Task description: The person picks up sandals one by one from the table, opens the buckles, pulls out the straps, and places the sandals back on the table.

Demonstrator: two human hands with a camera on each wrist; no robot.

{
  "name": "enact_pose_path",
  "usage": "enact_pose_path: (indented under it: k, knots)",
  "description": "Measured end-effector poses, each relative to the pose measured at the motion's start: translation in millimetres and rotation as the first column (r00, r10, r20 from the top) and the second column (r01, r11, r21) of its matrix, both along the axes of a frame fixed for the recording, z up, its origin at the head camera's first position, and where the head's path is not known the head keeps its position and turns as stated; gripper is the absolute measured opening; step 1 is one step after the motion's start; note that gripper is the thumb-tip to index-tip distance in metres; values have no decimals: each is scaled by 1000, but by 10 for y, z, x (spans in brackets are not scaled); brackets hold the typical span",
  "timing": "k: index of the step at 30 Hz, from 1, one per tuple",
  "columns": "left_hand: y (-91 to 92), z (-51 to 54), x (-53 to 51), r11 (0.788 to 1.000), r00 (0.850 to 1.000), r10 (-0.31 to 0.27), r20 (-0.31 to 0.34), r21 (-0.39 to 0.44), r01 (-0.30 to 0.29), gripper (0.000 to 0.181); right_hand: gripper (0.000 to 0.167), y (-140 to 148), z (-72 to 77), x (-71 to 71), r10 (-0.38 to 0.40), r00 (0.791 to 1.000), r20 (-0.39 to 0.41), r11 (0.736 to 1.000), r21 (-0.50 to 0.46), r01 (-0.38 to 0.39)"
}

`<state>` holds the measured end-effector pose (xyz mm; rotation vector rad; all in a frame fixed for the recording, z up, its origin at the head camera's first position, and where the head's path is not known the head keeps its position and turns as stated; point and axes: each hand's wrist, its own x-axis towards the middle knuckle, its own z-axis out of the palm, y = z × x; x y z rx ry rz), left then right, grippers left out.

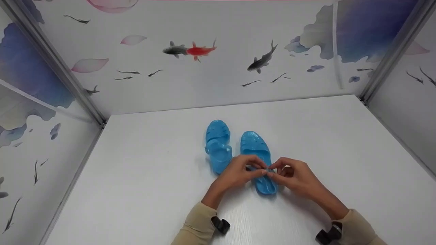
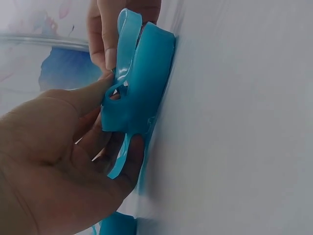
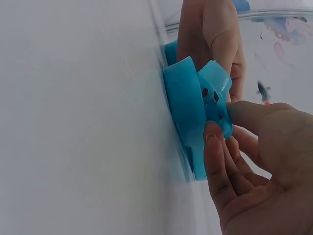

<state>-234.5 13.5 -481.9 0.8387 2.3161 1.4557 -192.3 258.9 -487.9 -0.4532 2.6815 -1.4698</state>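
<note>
Two blue plastic sandals lie on the white table, toes toward the back. Both hands are at the right sandal [image 1: 254, 143]. My left hand [image 1: 238, 172] pinches its strap between thumb and fingertips; in the left wrist view that hand [image 2: 73, 152] also has a finger against the sandal's side [image 2: 151, 73]. From the right, my right hand [image 1: 299, 177] pinches the strap close to the left fingertips. In the right wrist view its thumb and fingers [image 3: 215, 152] are at the strap [image 3: 215, 78]. The fingertips hide the strap's fastening. The left sandal [image 1: 218, 132] stands beside, untouched.
The white table [image 1: 143, 190] is bounded by a back panel [image 1: 218, 81] printed with fish and petals, with side panels at left and right. Dark devices are strapped at the left cuff [image 1: 221, 225] and right cuff [image 1: 328, 234].
</note>
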Motion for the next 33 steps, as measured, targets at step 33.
enact_pose_path:
  k: [33]
  knots:
    - [85,110,56,952,953,-60,-297,-305,-35,22,21,8,-1,-12,-2,991,132,998,-55,10]
